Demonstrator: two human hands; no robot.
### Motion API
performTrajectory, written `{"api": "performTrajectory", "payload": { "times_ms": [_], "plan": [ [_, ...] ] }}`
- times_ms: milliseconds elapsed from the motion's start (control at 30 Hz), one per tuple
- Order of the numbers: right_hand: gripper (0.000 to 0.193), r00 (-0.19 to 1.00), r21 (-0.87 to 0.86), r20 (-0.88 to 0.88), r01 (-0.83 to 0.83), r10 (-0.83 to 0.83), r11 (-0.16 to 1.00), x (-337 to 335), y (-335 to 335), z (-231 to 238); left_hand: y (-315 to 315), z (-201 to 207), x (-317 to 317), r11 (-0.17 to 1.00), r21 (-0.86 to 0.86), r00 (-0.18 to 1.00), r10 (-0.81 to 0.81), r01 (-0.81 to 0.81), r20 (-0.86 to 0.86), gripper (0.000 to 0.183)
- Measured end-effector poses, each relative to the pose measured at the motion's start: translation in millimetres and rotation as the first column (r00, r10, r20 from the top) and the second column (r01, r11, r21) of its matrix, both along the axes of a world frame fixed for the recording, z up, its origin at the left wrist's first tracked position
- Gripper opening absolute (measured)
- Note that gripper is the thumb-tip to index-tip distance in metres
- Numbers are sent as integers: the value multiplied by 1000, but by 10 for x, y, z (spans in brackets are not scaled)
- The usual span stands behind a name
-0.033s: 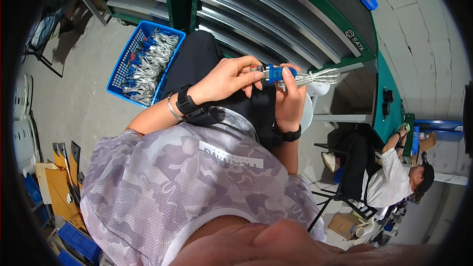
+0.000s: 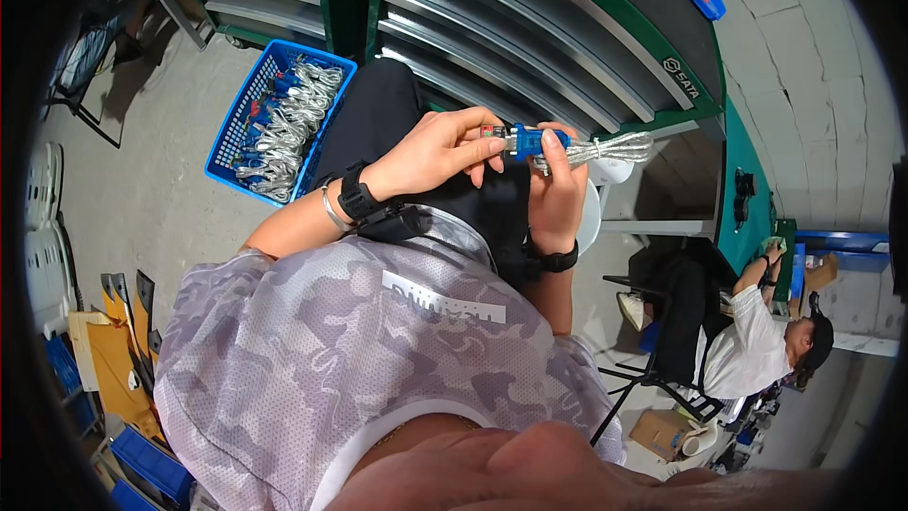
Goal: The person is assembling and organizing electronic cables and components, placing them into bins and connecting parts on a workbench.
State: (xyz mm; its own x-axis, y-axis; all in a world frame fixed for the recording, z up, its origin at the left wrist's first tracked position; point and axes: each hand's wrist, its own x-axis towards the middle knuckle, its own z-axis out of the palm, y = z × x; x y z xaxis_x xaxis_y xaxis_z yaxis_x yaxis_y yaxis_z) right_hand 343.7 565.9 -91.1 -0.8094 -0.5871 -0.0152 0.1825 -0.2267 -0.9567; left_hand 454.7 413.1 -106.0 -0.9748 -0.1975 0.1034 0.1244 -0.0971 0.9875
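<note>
My right hand (image 2: 556,180) is closed around a blue serial-type cable connector (image 2: 536,142), thumb on top. Its silvery cable (image 2: 619,146) is coiled into a tied bundle that sticks out to the right of that hand. At the connector's metal end, the fingers of my left hand (image 2: 445,147) pinch a small dark block (image 2: 494,132) with red and green spots. The block touches the connector end or sits on it; I cannot tell how firmly. Both hands are above my dark-trousered lap.
On the left stands a blue basket (image 2: 219,147) full of similar silvery cables with blue connectors. A green cabinet with grey drawers (image 2: 492,28) rises ahead. To the right are a green-topped bench (image 2: 733,185) and a seated person (image 2: 747,350). Blue bins (image 2: 151,464) sit at lower left.
</note>
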Motion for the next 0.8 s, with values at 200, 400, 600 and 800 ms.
{"api": "performTrajectory", "payload": {
  "times_ms": [200,400,600,800],
  "plan": [
    [25,999,32,-3,-45,45,998,4,16,-3,-9,-29,11,997,73,999,-34,34,-9,29],
    [26,998,9,14,-68,68,998,44,-4,19,-5,-35,16,996,84,1000,-29,29,-1,30],
    [25,995,-32,65,-71,73,997,27,-16,-13,-9,-42,18,1000,27,1000,-9,9,-1,28],
    [24,997,59,-66,-37,41,998,30,-4,-61,16,-16,23,997,-44,998,67,-68,-7,24]
  ]
}}
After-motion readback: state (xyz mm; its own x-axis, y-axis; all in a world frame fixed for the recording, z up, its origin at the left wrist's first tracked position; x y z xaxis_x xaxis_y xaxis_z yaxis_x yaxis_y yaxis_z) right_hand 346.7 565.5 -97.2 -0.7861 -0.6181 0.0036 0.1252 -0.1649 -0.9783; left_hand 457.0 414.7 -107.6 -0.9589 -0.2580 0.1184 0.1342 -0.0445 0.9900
